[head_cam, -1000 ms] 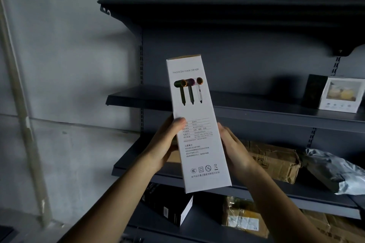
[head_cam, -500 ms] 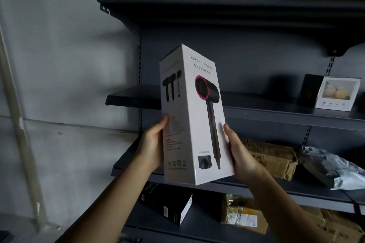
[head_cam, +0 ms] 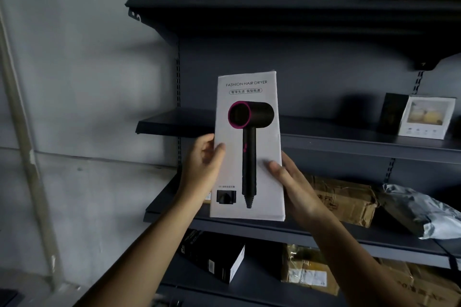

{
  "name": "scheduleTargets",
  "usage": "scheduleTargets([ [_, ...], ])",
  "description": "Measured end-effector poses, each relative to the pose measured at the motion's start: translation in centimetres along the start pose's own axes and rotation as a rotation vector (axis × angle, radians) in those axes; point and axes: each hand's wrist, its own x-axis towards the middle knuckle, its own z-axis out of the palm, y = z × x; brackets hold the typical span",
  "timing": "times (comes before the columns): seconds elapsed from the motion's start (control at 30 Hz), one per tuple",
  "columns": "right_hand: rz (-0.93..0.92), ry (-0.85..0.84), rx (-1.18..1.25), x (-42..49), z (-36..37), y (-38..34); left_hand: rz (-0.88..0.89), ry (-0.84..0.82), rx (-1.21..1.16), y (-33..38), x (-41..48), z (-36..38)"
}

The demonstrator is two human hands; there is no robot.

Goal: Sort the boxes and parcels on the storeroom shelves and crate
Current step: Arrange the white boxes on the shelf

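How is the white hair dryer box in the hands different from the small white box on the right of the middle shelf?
The hair dryer box is held by the left hand and right hand; the small white box stands on the shelf. The hair dryer box is tall and narrow; the small white box is nearly square. Both are white and upright.

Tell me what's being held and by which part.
The white hair dryer box, upright, between both hands: the left hand grips its left edge near mid-height, the right hand its right edge lower, thumbs on the front face.
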Motion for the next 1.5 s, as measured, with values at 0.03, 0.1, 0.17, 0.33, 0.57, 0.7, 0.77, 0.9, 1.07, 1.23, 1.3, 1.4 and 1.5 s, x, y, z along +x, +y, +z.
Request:
scheduleTargets([
  [0.03, -0.018, -0.008, -0.017, -0.1, 0.1, -0.2, 0.008, -0.031, 0.052, -0.1, 0.0, 0.1],
  [0.1, -0.046, -0.003, -0.042, -0.3, 0.4, -0.6, 0.000, -0.081, 0.145, -0.6, 0.2, 0.2],
  [0.17, -0.049, 0.016, -0.037, -0.5, 0.6, -1.1, -0.031, -0.142, 0.186, -0.8, 0.0, -0.1],
  [0.33, -0.077, 0.116, -0.053, -0.1, 1.4, -1.6, -0.102, -0.246, 0.132, -1.3, -0.4, -0.1],
  [0.57, -0.114, 0.151, -0.119, 0.2, 2.2, -1.5, -0.123, -0.340, 0.021, -0.3, -0.5, 0.0],
  [0.7, -0.122, 0.132, -0.097, 0.2, 2.0, -1.7, -0.235, -0.343, -0.025, -0.5, 0.0, -0.3],
  [0.77, -0.101, 0.100, -0.078, 0.1, 1.5, -1.9, -0.277, -0.344, -0.095, -0.7, 0.1, -0.5],
  [0.9, -0.098, 0.032, -0.159, 0.0, 1.2, -1.9, -0.338, -0.371, -0.380, -1.0, -0.1, -0.7],
  [1.07, 0.064, -0.008, -0.158, 0.0, 1.3, -1.1, -0.341, -0.288, -0.609, -1.6, -0.2, -0.8],
  [1.23, 0.124, 0.027, 0.050, 0.5, 1.4, -1.0, -0.405, -0.212, -0.682, -2.0, 0.4, -1.0],
  [1.3, 0.106, 0.034, 0.050, 0.8, 1.4, -1.5, -0.419, -0.187, -0.712, -1.4, 0.6, -1.0],
  [1.4, 0.149, 0.010, 0.105, 0.9, 1.1, -2.0, -0.351, -0.094, -0.634, -0.5, 1.2, -0.9],
  [1.5, 0.179, -0.020, 0.107, 1.1, 0.7, -2.5, -0.309, -0.048, -0.476, 0.1, 1.7, -1.1],
])
